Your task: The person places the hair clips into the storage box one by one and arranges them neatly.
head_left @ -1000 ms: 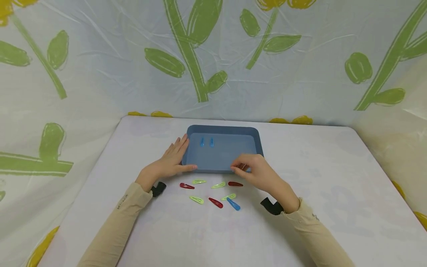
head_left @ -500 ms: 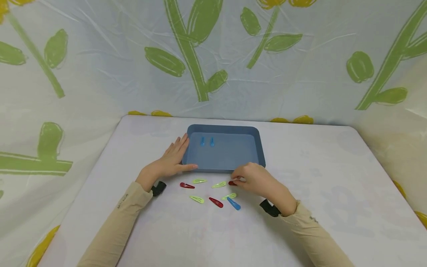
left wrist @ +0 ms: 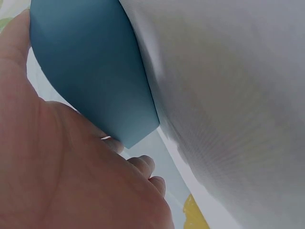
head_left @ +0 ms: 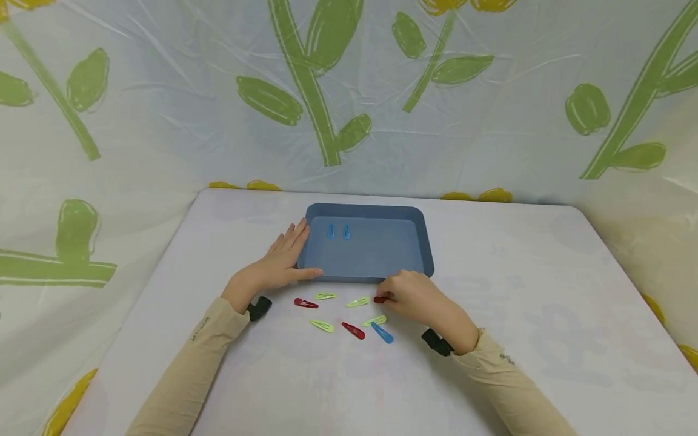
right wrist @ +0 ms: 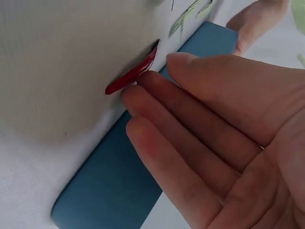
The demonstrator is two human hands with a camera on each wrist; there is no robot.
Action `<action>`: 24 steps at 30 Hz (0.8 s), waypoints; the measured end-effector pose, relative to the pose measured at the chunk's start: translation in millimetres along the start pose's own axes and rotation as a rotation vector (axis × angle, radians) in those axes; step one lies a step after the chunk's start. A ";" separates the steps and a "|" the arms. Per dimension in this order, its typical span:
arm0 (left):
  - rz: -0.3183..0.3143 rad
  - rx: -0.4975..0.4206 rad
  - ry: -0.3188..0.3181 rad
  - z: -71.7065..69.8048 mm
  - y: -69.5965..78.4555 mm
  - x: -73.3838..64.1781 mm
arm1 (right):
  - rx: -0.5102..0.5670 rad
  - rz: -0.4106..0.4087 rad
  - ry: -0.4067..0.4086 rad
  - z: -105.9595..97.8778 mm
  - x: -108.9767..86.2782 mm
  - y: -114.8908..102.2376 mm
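Note:
My left hand (head_left: 278,263) rests along the left side of a blue-grey tray (head_left: 371,280), fingers spread on its side and the thumb along its front edge. The left wrist view shows that palm close against the tray's outer wall (left wrist: 90,67). At the tray's front right, my right hand (head_left: 411,297) reaches down to a dark red snap hair clip (head_left: 379,299), mostly covered in the head view. In the right wrist view the red clip (right wrist: 131,76) lies by the fingertips, with the thumb apart from them. Two blue hair clips (head_left: 346,232) lie upright side by side inside the tray.
Before the tray lie green clips (head_left: 357,301), two more red clips (head_left: 353,330) and a blue clip (head_left: 382,333) overlapping a green one. The white tabletop (head_left: 523,290) extends to both sides. A leaf-patterned sheet (head_left: 196,109) hangs behind.
My right hand has come down from above the tray's front edge to the dark red hair clip at the right of the row. My left hand and the tray stay almost still.

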State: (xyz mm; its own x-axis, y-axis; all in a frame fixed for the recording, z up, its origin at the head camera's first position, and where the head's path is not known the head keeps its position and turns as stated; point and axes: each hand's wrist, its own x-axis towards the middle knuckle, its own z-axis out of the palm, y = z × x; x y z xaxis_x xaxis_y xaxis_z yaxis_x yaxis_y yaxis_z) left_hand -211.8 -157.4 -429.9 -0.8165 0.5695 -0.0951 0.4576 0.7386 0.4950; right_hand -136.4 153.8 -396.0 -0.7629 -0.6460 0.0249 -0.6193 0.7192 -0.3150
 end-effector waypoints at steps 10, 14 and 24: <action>-0.008 -0.004 -0.004 -1.4 0.2 -0.4 | -0.041 0.005 0.011 3.8 1.8 -0.9; -0.008 -0.006 -0.003 -1.2 0.0 -0.5 | -0.047 0.000 0.008 5.5 1.8 -2.5; -0.022 -0.008 -0.020 -1.0 0.1 -0.4 | -0.072 -0.031 0.033 9.0 1.7 -1.5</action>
State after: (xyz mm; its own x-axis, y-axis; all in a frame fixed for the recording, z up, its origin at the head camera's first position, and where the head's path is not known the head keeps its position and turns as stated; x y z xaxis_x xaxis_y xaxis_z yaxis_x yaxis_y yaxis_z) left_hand -211.8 -157.9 -429.0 -0.8193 0.5600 -0.1233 0.4365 0.7486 0.4990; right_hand -135.1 149.3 -404.1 -0.7482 -0.6603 0.0651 -0.6534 0.7163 -0.2450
